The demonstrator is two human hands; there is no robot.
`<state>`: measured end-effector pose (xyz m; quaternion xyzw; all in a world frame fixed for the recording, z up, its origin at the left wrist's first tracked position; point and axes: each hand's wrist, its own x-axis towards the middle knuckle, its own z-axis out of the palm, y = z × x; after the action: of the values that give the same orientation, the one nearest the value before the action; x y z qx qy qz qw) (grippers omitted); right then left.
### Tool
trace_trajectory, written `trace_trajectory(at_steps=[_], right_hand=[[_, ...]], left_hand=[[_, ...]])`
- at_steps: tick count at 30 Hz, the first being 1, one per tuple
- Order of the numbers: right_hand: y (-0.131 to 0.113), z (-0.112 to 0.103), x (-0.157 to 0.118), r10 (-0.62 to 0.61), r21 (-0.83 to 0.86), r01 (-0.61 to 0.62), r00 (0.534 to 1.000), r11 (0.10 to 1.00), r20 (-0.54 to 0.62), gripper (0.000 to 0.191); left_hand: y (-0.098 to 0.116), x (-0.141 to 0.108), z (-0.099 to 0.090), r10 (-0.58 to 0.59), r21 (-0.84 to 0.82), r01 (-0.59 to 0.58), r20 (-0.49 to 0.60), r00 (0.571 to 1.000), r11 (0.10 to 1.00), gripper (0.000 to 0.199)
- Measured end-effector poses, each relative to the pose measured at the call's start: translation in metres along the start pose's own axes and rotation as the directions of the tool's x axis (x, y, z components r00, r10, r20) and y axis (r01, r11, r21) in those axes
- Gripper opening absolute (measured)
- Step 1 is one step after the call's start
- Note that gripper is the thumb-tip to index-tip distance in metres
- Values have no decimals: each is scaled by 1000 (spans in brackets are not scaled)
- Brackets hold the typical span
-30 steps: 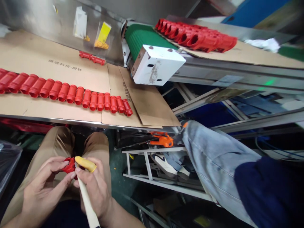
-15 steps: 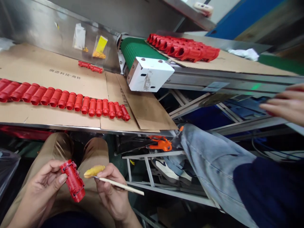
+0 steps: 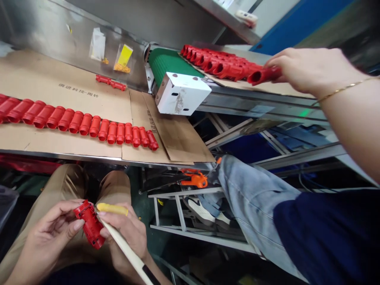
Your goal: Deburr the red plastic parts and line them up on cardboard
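Fingers (image 3: 61,211) of our left hand (image 3: 47,237) curl closely round a red moulded housing (image 3: 88,224), which we hold above our khaki trousers (image 3: 114,188). Our right hand (image 3: 126,233) is closed on a pale rod (image 3: 124,253), with a yellow piece (image 3: 112,209) lying across the fingertips, right by the housing's upper end; we cannot tell whether the two touch. Up at the right, a co-worker's hand (image 3: 311,69), with a thin gold-coloured bracelet at the wrist, pinches a red tube (image 3: 264,75) just beside the batch of red parts (image 3: 219,63) on cardboard beyond the green conveyor belt (image 3: 169,65). On our side, a row of red tubes (image 3: 80,124) lies on flattened cardboard (image 3: 59,79) covering the steel tabletop (image 3: 59,153), and a white metal bracket (image 3: 181,93) stands at the belt's end.
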<state>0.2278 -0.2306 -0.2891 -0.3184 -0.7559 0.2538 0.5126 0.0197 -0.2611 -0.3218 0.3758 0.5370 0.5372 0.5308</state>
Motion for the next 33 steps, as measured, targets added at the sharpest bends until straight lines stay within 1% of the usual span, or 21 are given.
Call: trace_trajectory(at_steps=[1,2,3,6,7,10,14,17,18,20,21,22,23,24,25,26,27,28,30,31,33], right_hand=[[-1,2,0,-14,4,14,1000,1000,-6,28],[-1,3,0,-19,8,19,1000,1000,-12,27],[-2,4,0,-21,10,21,1000,1000,-17,27],[-3,4,-1,-25,8,25,1000,1000,-14,27],[-2,4,-1,-21,7,21,1000,1000,-11,27],[0,6,-4,-15,2,15,1000,1000,-20,26],[3,7,-5,-34,-7,34,999,999,-29,21],[3,3,0,-30,-18,31,999,999,45,22],[3,1,1,-44,-48,49,995,998,87,22],[4,0,3,-100,-148,126,980,981,171,24],[5,-1,3,-134,-197,174,971,965,199,28],[7,-1,2,-162,-231,208,965,950,206,31],[8,0,1,-174,-240,218,966,946,193,33],[10,0,-1,-160,-221,193,975,956,157,34],[11,0,-3,-119,-183,136,988,974,96,33],[13,-1,-5,-50,-137,52,999,989,18,29],[13,-2,-8,41,-79,-46,997,996,-63,25],[14,-3,-10,139,-13,-141,982,990,-128,22],[14,-6,-16,292,95,-278,936,956,-197,17],[14,-8,-18,336,126,-316,920,940,-201,16],[14,-12,-21,377,133,-357,907,925,-187,15]], left_hand=[[-2,1,-2,13,10,-13,41,999,1000,21],[-2,1,-3,19,11,-20,60,998,1000,20],[-1,1,-2,18,5,-18,52,998,1000,21],[6,-3,8,-15,-29,14,-51,999,999,26],[9,-4,11,-24,-37,22,-68,997,999,28],[14,-6,18,-29,-49,25,-84,996,998,31],[12,-5,18,-65,-76,57,-98,993,995,35],[12,-4,17,-96,-83,89,-84,992,993,38],[14,-3,17,-97,-79,91,-76,992,993,38],[17,-1,18,-113,-86,107,-63,992,991,40],[19,1,18,-147,-112,141,-51,988,984,41],[21,3,18,-206,-160,199,-28,978,967,43],[22,5,17,-282,-224,277,11,959,935,44],[23,7,16,-362,-290,364,63,930,885,45],[23,9,15,-431,-348,446,122,894,825,47],[22,11,13,-479,-390,509,178,860,768,49],[21,13,11,-505,-417,548,219,835,725,52],[19,15,9,-516,-432,570,246,820,699,55],[17,16,7,-515,-441,584,278,811,681,59],[16,17,6,-510,-443,586,291,809,678,60],[16,17,6,-500,-435,593,319,805,677,60]])
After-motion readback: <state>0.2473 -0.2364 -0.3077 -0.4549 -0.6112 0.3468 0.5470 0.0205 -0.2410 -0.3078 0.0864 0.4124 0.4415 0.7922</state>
